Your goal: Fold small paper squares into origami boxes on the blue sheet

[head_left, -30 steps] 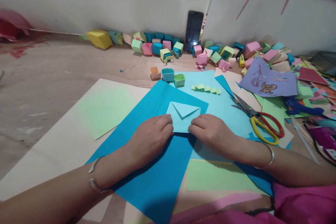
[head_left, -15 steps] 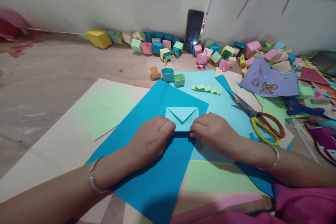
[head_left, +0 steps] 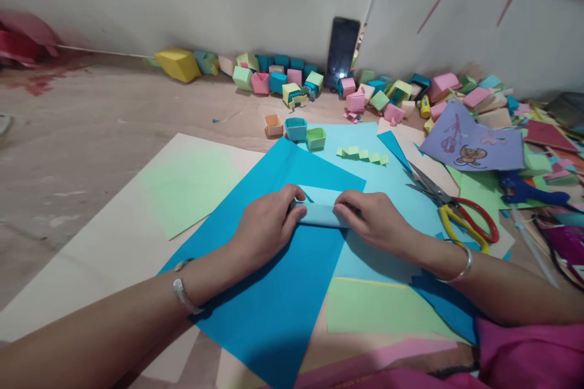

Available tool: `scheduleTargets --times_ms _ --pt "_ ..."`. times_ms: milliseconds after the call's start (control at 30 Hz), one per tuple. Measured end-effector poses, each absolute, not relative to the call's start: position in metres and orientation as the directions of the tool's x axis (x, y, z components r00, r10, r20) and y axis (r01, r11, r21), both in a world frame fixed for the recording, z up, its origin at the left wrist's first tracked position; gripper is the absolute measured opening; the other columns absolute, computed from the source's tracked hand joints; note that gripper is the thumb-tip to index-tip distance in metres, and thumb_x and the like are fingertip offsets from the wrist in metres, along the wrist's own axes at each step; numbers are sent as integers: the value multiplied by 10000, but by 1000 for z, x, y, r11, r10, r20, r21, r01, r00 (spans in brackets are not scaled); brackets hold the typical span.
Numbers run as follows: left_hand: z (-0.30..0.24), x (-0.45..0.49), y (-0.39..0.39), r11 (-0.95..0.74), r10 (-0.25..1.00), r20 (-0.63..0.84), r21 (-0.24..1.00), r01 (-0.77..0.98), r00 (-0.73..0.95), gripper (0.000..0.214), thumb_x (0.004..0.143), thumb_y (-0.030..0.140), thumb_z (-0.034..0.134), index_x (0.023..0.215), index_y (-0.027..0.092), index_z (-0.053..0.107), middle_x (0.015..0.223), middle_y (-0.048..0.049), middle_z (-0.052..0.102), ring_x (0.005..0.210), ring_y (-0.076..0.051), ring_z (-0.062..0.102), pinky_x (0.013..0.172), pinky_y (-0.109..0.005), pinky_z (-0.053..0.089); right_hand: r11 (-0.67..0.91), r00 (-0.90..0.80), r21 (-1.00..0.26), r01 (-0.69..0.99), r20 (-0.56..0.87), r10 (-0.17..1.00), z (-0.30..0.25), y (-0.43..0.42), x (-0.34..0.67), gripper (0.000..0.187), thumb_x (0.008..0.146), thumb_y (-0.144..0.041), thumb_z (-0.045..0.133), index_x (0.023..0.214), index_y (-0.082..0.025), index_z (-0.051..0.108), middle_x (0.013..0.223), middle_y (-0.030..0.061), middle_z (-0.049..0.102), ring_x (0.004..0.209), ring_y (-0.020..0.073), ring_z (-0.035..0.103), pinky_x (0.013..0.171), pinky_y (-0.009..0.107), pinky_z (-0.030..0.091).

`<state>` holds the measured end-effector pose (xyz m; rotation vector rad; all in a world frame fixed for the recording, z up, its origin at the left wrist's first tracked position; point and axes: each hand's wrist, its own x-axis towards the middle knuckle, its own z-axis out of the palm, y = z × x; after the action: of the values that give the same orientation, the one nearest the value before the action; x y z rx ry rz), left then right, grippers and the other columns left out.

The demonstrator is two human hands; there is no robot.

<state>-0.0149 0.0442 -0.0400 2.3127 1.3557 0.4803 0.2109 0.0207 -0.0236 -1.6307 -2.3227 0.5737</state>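
Note:
A light blue folded paper lies over the darker blue sheet, its near edge turned up in a flat band. My left hand pinches the left end of that band between thumb and fingers. At the right end my right hand grips it the same way. Part of the paper's upper triangular flap shows behind the band; the rest is covered. Beyond the hands stand three small paper boxes: an orange one, a blue one and a green one.
Scissors with red and yellow handles lie on the right, near a blue glue gun and a purple drawn-on paper. A phone leans on the wall among many paper boxes. A zigzag green strip rests on light blue paper.
The near edge of the light blue paper has been folded up and away, covering much of the triangular flap. Both hands have moved slightly forward with it.

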Motion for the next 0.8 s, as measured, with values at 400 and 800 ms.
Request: scheduleTargets --times_ms 400,800 --pt "-37 -17 46 -409 890 68 559 722 452 207 910 345 546 1068 215 515 722 31 602 645 -168 584 546 -256 342 398 -390 -163 903 79 918 -30 18 205 234 955 -291 431 849 -169 601 672 33 618 583 156 519 544 289 212" --pt "-37 -12 46 -459 878 81 426 780 472 174 921 347 548 1003 193 559 808 -12 638 729 -188 592 586 -275 343 445 -444 54 894 239 863 -35 17 202 236 914 -266 503 740 -152 613 633 58 575 613 181 462 598 324 206"
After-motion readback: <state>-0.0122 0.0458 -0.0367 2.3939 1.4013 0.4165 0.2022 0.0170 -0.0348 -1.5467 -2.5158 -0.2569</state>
